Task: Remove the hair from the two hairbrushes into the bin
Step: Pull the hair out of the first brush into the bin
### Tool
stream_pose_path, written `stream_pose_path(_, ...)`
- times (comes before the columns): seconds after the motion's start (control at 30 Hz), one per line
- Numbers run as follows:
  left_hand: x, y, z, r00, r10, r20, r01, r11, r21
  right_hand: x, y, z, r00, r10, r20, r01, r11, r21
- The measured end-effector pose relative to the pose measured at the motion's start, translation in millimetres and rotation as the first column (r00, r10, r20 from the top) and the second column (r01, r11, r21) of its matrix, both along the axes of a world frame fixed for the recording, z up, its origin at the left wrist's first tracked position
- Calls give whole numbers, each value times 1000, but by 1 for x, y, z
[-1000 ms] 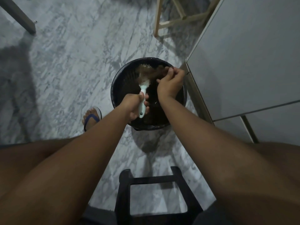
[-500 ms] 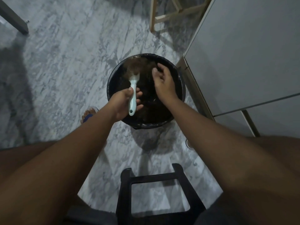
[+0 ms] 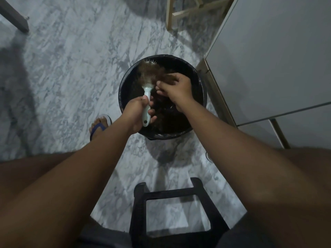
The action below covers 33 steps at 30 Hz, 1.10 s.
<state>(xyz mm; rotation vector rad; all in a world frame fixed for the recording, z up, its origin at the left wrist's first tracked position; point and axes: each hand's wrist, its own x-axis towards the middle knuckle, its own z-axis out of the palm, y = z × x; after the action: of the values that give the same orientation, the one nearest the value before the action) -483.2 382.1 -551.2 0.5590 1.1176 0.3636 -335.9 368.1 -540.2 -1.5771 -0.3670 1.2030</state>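
Note:
A round black bin (image 3: 201, 83) with a dark liner stands on the marble floor. Over it my left hand (image 3: 138, 113) grips the pale green handle of a hairbrush (image 3: 147, 90). The brush head points away from me and is matted with brown hair (image 3: 152, 72). My right hand (image 3: 176, 88) hovers over the bin just right of the brush head, its fingertips pinched on a tuft of that hair. A dark mass lies inside the bin. Only one hairbrush is in sight.
A grey cabinet (image 3: 268, 59) stands close to the bin on the right. A black stool frame (image 3: 177, 212) sits between my legs. A wooden frame (image 3: 188, 11) is at the back, a table leg (image 3: 14, 17) at top left, my sandalled foot (image 3: 99, 127) left of the bin.
My right hand has come back from the far rim of the bin to the brush head and pinched the hair. The brush stays over the bin in my left hand.

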Motion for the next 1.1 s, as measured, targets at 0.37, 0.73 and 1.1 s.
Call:
stream_pose_path(0.37,5,-3,-2,995,63,-76,-58,995,76,27,-9,1,978,-111,176,126,989,-80)
stream_pose_path(0.73,8,-5,-1,983,77,-166,-70,997,44,26,-17,11,894,-380,236,318,912,260)
stream_pose_path(1.1,21,-4,4,983,142,-113,-147,989,-34,24,-24,5,795,-507,334,476,862,176)
